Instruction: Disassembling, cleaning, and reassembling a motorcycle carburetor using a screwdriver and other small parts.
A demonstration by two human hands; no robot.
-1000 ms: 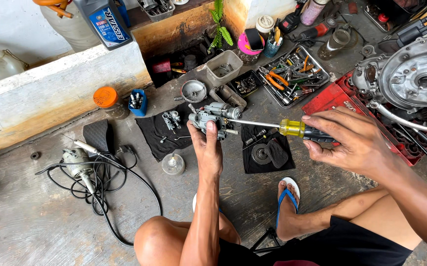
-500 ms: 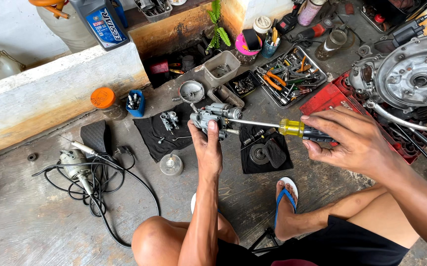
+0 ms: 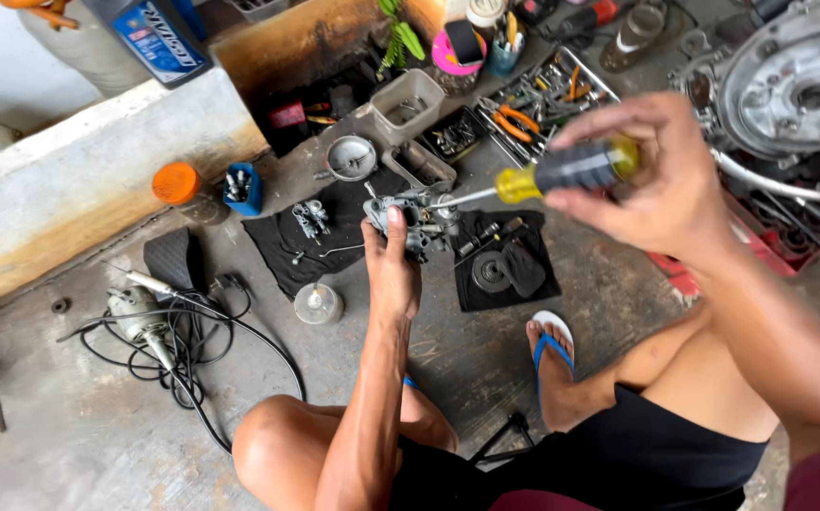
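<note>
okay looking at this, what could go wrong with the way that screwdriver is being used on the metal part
The left hand holds the metal part in the air, unsupported, so the screwdriver in the right hand could slip off and jab its fingers. A loosened screw might drop among the small parts on the black cloth and be hard to find.

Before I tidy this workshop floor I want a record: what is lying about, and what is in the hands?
carburetor: one, grey metal, held above the black cloth.
screwdriver: one, yellow and black handle, its tip at the carburetor.
black cloth: one, on the floor, small metal parts on it.
tool tray: one, metal, pliers with orange grips inside.
engine cover: one, silver, far right.
power tool: one, grey, with black cable, on the left.
orange lid: one, by the concrete ledge.
flip-flop: one, blue and white, on a foot.
left hand: grips the carburetor.
right hand: holds the screwdriver.
</note>
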